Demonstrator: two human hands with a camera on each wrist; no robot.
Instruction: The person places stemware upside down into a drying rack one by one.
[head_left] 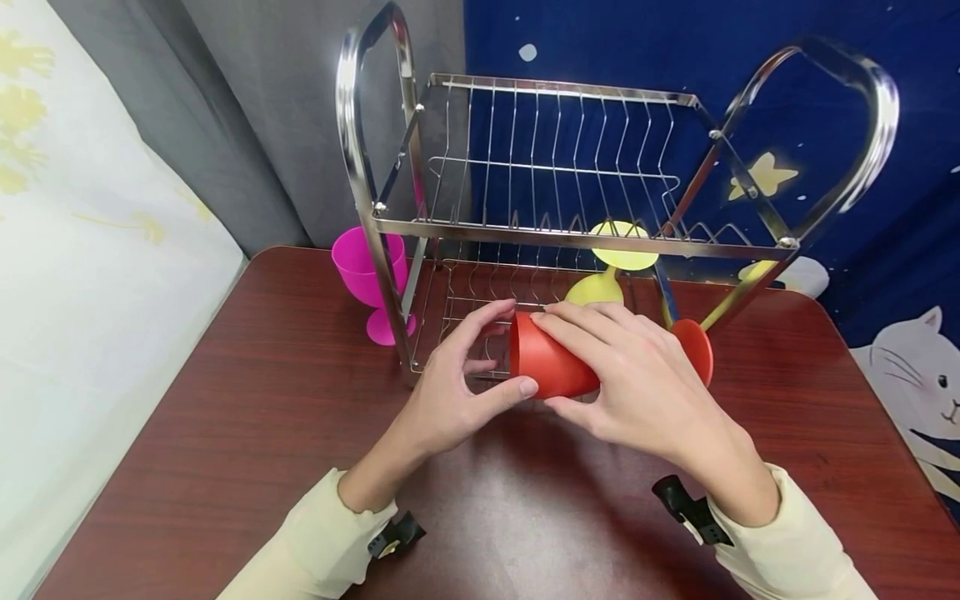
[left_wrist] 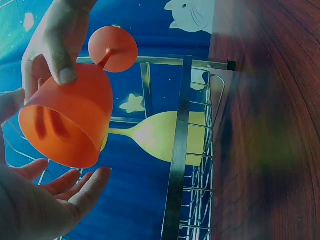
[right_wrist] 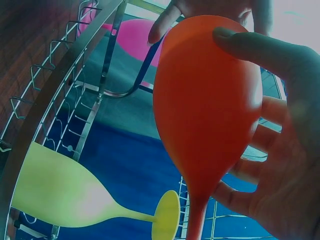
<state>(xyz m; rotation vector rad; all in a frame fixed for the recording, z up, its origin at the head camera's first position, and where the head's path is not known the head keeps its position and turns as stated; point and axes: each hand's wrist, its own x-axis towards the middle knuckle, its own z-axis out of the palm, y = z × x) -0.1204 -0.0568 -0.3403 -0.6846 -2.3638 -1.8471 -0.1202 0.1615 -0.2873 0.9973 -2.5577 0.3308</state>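
A red plastic goblet (head_left: 553, 358) is held on its side in front of the rack, its mouth facing left. My right hand (head_left: 637, 379) grips its bowl, the thumb on the near side and the fingers over the top. Around the mouth my left hand (head_left: 453, 392) is spread, thumb close to the rim. In the left wrist view that left hand (left_wrist: 50, 200) has its fingers loosely extended beside the orange-looking cup (left_wrist: 90, 107). The right wrist view shows the goblet's bowl (right_wrist: 207, 100) tapering to its stem.
A two-tier metal dish rack (head_left: 585, 237) stands behind the hands. On its lower tier a yellow goblet (head_left: 596, 290) sits upside down, foot upward. Left of the rack a magenta goblet (head_left: 367, 267) stands upright on the brown wooden table (head_left: 262, 400). Curtains hang behind.
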